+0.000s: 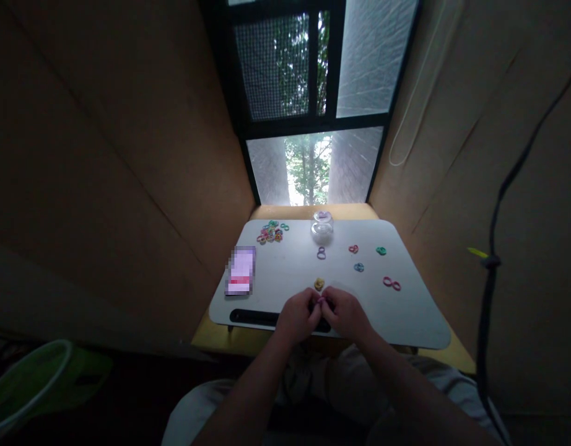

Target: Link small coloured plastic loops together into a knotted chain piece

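My left hand (298, 314) and my right hand (345, 313) meet over the near edge of a white lap table (285, 279). Between their fingertips they pinch a small pink hair tie (321, 300), mostly covered by the fingers. Just beyond the fingertips lies a yellow hair tie bundle (319, 284). Farther out are a purple hair tie (321, 253), a red one (353, 249), a blue one (358, 267), a green one (381, 251) and a pink pair of loops (392, 284). At the back left is a mixed pile of hair ties (270, 233).
A clear round jar (322, 228) stands at the table's back edge, below the window (313, 167). A phone (240, 271) lies on the left side, and a black slot (252, 317) runs along the front. A dark cable (492, 260) hangs at right; a green basket (48, 384) is at lower left.
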`<state>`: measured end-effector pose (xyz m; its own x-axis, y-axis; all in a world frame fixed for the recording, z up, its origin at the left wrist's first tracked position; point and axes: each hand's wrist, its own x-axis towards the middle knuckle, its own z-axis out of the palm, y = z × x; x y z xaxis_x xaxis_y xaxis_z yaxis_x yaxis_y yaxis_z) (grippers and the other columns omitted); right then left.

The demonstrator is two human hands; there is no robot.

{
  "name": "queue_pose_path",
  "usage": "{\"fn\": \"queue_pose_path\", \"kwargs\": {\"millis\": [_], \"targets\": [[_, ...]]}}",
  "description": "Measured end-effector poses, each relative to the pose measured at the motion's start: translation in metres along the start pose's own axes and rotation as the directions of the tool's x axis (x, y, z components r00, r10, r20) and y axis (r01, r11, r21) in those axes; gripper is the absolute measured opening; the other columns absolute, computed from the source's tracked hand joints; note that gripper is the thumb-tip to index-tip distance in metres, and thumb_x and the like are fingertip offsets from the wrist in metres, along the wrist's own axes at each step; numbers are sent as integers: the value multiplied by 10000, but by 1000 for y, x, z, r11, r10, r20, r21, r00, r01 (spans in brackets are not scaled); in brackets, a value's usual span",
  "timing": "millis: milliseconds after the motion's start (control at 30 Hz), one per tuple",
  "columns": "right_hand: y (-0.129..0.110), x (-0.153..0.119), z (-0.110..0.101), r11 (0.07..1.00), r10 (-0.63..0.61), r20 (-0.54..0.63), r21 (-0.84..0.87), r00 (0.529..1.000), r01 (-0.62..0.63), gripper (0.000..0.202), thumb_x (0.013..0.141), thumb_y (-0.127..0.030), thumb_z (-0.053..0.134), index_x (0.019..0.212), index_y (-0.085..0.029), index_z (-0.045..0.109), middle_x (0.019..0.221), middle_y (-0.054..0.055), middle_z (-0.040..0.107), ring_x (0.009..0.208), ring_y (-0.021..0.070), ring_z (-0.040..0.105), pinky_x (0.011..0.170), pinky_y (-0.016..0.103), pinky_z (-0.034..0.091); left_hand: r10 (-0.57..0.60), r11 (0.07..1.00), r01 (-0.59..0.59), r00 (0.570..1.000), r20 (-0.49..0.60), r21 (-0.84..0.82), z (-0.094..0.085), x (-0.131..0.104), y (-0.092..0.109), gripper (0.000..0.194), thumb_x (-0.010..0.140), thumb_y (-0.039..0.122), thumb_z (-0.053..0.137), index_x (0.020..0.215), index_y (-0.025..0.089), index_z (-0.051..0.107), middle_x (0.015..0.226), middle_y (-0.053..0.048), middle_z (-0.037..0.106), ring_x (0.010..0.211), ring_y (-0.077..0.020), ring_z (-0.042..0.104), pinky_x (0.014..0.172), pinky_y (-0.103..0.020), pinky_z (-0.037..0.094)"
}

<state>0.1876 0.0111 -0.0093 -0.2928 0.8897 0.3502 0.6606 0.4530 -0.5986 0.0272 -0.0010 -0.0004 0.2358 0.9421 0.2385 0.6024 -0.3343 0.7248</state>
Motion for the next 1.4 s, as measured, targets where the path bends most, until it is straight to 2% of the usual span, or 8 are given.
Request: {"fn": "queue_pose_path", "kwargs": {"millis": [1400], "targets": [[1,-5,7,999,4,-37,-47,999,-6,135,873,-257,487,751,-218,530,658,-6,594,600,145,531,573,244,358,33,999,-33,999,-18,-5,0,-5,-3,83,882,243,519,888,203,592,777,4,635,687,-134,565,634,-237,388]]}}
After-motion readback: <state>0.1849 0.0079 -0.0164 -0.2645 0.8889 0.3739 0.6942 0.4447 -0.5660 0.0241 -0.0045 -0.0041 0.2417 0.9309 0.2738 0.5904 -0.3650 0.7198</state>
